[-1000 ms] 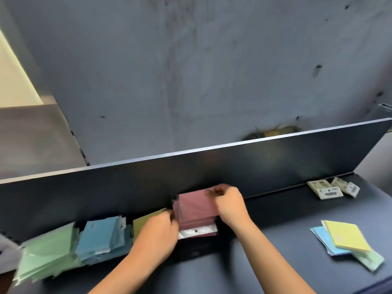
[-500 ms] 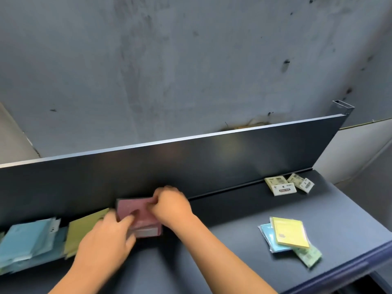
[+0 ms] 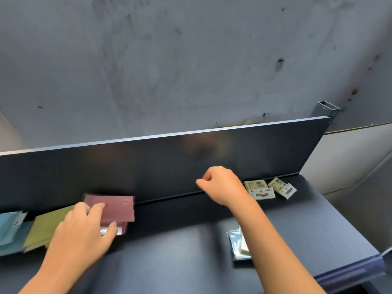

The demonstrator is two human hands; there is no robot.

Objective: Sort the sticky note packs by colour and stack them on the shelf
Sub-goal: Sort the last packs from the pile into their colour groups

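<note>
The left hand [image 3: 84, 232] rested flat-fingered on the pink packs [image 3: 114, 209] at eight o'clock on the shelf [image 3: 191, 240]; the right hand [image 3: 222, 183], loosely curled, held nothing; light, slippery wrappers probably want gripping by opposite edges.

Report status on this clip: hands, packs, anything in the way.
Left hand resting on pink stack, fingers flat. Right hand lifted, loosely curled, empty. Unsorted packs partly hidden under right forearm. Path looks unobstructed.
</note>
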